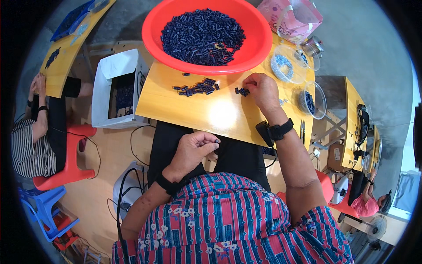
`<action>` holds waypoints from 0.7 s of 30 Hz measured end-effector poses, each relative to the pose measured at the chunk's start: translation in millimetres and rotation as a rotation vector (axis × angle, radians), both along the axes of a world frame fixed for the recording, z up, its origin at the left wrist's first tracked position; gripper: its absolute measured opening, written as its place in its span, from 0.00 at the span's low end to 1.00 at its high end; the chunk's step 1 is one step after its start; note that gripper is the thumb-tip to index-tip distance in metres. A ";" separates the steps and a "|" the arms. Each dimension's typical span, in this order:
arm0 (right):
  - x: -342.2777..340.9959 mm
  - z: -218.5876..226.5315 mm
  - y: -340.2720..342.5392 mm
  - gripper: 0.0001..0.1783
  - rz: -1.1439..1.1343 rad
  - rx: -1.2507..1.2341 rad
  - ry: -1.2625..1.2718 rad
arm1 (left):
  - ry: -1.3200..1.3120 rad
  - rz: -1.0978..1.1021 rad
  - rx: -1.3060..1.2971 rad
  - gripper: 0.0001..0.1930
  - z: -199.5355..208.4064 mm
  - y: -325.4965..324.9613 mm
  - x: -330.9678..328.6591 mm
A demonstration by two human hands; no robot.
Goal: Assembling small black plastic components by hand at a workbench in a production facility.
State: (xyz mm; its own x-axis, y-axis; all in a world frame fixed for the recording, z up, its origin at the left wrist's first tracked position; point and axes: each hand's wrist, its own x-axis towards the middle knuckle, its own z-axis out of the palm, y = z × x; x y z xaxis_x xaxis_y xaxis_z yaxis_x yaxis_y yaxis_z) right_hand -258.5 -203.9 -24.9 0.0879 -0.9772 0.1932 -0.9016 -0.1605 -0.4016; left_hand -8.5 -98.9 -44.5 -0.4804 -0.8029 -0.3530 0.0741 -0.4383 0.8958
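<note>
Above my lap, just off the table's near edge, my left hand (192, 150) pinches a small dark-blue piece (217, 141) between thumb and forefinger. My right hand (263, 91) is over the right part of the yellow table (193, 103). Its fingers are bent together at a little cluster of dark-blue pieces (241, 92); what lies between the fingertips is hidden. To the left of that cluster is a larger loose pile of short dark-blue cylindrical pieces (200, 88). Behind both, a big red basin (151, 33) holds a heap of the same pieces.
Clear plastic tubs (323, 99) with small parts line the table's right side, near metal tweezers (302, 131). A pink bag (303, 20) stands at the back. An open white box (102, 97) is on the left. Other people (33, 145) sit at tables on both sides.
</note>
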 end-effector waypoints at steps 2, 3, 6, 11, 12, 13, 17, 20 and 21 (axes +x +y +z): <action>3.6 4.0 -1.8 0.06 -0.066 0.089 0.036 | 0.006 -0.006 -0.069 0.06 -4.1 -0.6 -0.3; 5.6 6.7 -2.0 0.06 -0.065 0.092 0.038 | 0.007 -0.004 -0.066 0.06 -4.6 -1.2 -0.3; 8.1 7.3 -2.0 0.08 -0.072 0.126 0.080 | 0.005 -0.007 -0.058 0.06 -5.5 -2.5 -0.3; -0.2 -8.2 -4.0 0.07 -0.011 -0.003 -0.036 | 0.022 -0.009 -0.053 0.06 -6.1 -2.5 -0.3; -4.9 -9.5 -3.7 0.07 -0.009 -0.003 -0.037 | 0.021 -0.008 -0.053 0.06 -4.9 -2.3 0.3; -11.1 -9.4 -3.0 0.07 0.066 -0.078 -0.069 | 0.007 -0.011 -0.032 0.06 -2.5 -2.4 0.8; -16.3 11.9 17.6 0.08 -0.151 0.215 -0.621 | 0.017 0.003 -0.026 0.06 3.0 2.0 3.4; -22.1 17.0 42.8 0.09 -0.114 0.240 -0.832 | 0.028 0.012 -0.050 0.06 4.7 7.8 0.8; -20.6 21.1 52.9 0.08 -0.100 0.275 -0.967 | 0.027 0.009 -0.055 0.06 5.6 9.2 -0.2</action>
State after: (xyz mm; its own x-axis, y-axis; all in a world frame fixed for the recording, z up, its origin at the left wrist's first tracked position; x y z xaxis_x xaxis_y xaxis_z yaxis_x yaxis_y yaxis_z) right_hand -279.1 -151.0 -3.8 -0.0725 -0.9929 -0.0947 -0.1734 0.1061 -0.9791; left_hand -8.6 -89.8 -38.9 -0.4821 -0.8249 -0.2951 0.1025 -0.3876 0.9161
